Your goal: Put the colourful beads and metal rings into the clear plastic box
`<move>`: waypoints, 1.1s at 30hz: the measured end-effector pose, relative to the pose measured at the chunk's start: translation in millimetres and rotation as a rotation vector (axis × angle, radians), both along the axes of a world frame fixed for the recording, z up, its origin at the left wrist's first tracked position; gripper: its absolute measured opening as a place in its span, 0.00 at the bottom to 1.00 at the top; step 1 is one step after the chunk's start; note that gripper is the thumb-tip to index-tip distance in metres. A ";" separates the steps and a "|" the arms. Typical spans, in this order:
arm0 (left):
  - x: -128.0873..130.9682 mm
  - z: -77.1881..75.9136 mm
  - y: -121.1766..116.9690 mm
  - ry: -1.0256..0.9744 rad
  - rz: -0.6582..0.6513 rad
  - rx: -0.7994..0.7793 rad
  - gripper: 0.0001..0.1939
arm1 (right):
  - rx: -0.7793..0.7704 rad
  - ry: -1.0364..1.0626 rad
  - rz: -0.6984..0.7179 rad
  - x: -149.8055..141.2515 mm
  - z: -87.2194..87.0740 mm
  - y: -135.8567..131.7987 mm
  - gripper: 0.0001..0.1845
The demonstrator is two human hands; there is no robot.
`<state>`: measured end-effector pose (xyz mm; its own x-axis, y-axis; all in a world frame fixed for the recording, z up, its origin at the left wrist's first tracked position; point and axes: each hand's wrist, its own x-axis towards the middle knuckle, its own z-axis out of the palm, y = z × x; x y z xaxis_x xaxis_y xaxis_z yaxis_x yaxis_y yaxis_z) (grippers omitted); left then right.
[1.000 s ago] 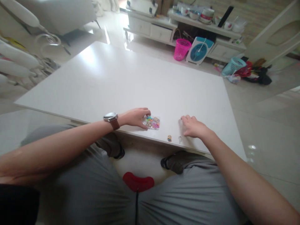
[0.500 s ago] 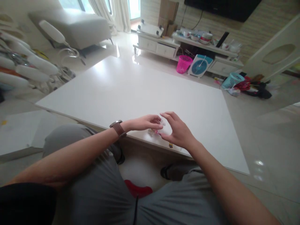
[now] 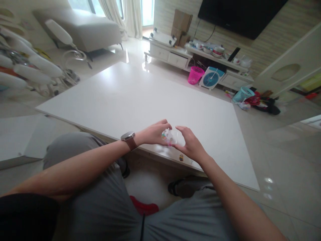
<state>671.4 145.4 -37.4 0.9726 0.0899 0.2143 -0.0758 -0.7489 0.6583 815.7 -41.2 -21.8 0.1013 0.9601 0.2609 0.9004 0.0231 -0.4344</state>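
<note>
A small clear plastic box [image 3: 169, 137] with colourful small pieces inside sits near the front edge of the white table [image 3: 130, 97]. My left hand [image 3: 154, 134], with a brown-strapped watch on the wrist, grips the box's left side. My right hand [image 3: 189, 144] curls around its right side, fingers bent over the lid. A tiny yellow figure charm [image 3: 181, 157] lies on the table just below my right hand.
Beyond the table stand a low white cabinet [image 3: 173, 57], a pink basket [image 3: 195, 74] and a blue fan [image 3: 210, 78] on the floor. A grey sofa [image 3: 85, 30] is at the back left. A red stool part [image 3: 145, 207] shows between my knees.
My right hand came across from the table's right to the box. Both hands now hold it, lifted slightly off the table. The camera has tilted up.
</note>
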 end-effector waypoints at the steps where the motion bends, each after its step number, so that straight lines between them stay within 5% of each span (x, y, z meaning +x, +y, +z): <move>1: 0.3 0.0 -0.3 0.010 -0.003 0.027 0.28 | -0.018 -0.004 -0.003 1.1 -3.9 1.3 0.32; 12: 5.2 -22.5 3.5 0.092 -0.057 0.256 0.26 | -0.252 -0.116 -0.052 2.0 -30.7 20.4 0.29; 33: 2.3 -30.0 6.6 0.230 -0.011 0.285 0.22 | -0.379 -0.214 -0.084 0.1 -30.4 23.3 0.22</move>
<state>673.7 152.0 -67.4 0.9989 0.0474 0.0052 0.0407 -0.9047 0.4240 815.9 -17.9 -52.2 0.1653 0.9827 -0.0839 0.9629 -0.1792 -0.2016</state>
